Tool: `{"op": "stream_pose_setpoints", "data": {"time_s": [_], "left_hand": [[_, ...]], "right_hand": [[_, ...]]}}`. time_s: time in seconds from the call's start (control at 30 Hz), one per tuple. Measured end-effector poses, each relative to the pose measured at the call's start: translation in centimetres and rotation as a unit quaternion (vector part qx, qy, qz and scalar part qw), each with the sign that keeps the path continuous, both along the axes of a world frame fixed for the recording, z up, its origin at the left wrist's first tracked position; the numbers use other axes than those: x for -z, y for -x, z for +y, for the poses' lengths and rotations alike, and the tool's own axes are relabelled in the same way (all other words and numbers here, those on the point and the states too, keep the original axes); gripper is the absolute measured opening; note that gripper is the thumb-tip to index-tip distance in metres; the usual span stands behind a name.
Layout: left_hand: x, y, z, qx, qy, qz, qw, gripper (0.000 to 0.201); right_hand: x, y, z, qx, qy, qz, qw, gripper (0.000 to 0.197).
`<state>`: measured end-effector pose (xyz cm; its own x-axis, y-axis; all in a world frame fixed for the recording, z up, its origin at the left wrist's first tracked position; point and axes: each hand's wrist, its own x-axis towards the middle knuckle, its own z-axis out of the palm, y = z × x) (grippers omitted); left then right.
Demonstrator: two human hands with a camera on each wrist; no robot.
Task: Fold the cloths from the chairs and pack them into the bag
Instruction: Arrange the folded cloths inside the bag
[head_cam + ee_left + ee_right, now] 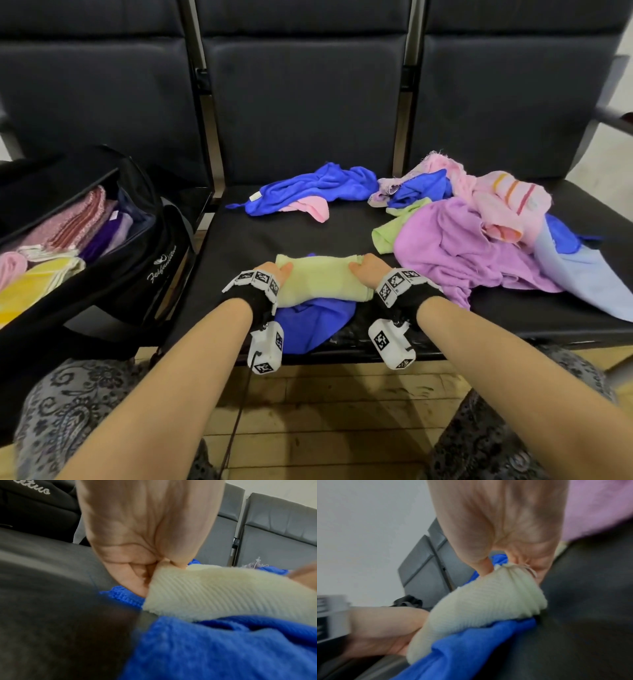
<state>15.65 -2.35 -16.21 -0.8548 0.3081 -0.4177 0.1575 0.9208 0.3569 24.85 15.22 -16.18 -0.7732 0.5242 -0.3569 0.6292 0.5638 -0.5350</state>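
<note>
Over on the left we have the black bag (150, 246) sitting open on the left chair, folded cloths stacked in it edge-up, pink, purple and yellow, so we judge the packing well underway. Moving in, our left hand (274, 272) pinches the left end of the pale yellow cloth (322, 279), thumb and curled fingers clamped on its edge, as the left wrist view shows plainly. That cloth lies folded into a thick band at the front of the middle seat (239, 246), ribbed and fuzzy, resting on a smooth blue cloth (311, 325) that spills toward the seat's front lip. Our right hand (368, 270) grips the opposite end, fingers bunching the layers where a frayed thread sticks out. We hold both ends, we reckon, to keep the layers square before lifting it bagward. Behind, a royal-blue cloth (308, 192) lies over a pink one. On the right, the unfolded heap waits: a lime cloth (390, 233), a soft lilac cloth (459, 253), a pink striped towel (510, 202).
</note>
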Motion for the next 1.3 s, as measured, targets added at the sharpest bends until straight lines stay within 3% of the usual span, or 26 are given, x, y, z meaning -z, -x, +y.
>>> {"op": "stream_pose_setpoints", "data": {"time_s": [0.07,0.13,0.2,0.23,0.3,0.37,0.53,0.63,0.73,0.83,1.03,1.3], "left_hand": [[0.2,0.1,0.1,0.009,0.024,0.016,1.0,0.055],[0.5,0.1,0.5,0.018,0.035,0.028,0.999,0.054],[0.6,0.1,0.7,0.025,0.039,0.039,0.998,0.053],[0.6,0.1,0.8,0.024,0.038,0.042,0.998,0.053],[0.6,0.2,0.7,0.017,0.036,0.039,0.998,0.053],[0.6,0.3,0.4,0.001,0.029,0.017,0.999,0.05],[1.0,1.0,0.3,-0.032,0.019,-0.02,0.999,0.058],[0.7,0.3,1.0,-0.037,0.024,-0.021,0.999,0.05],[0.4,-0.2,1.5,-0.04,0.014,0.014,0.999,0.045],[0.2,-0.2,1.6,-0.043,-0.001,0.057,0.997,0.053],[0.2,-0.2,0.7,-0.037,0.035,-0.004,0.999,0.052],[1.2,1.3,0.5,-0.093,-0.028,-0.049,0.994,0.069]], "right_hand": [[-1.0,0.1,-0.1,-0.017,-0.045,0.017,0.999,0.05],[-2.5,-0.2,-0.6,-0.061,-0.116,0.1,0.986,0.054],[-4.0,-0.4,-1.7,-0.156,-0.111,0.193,0.962,0.049],[-4.4,-0.4,-2.4,-0.221,-0.096,0.2,0.95,0.044],[-4.3,-0.3,-3.9,-0.329,-0.087,0.123,0.932,0.038],[-3.2,-0.2,-4.8,-0.367,-0.085,0.017,0.926,0.04],[-1.3,0.6,-3.7,-0.338,-0.068,-0.074,0.936,0.05],[-0.2,0.9,-3.0,-0.326,-0.053,-0.093,0.939,0.051],[0.3,0.6,-2.7,-0.315,-0.037,-0.092,0.944,0.049],[-0.1,0.7,-2.6,-0.303,-0.008,-0.083,0.949,0.048],[0.0,1.5,-2.8,-0.283,-0.024,-0.122,0.951,0.049],[-0.3,1.0,-2.9,-0.253,0.017,-0.102,0.962,0.052]]}}
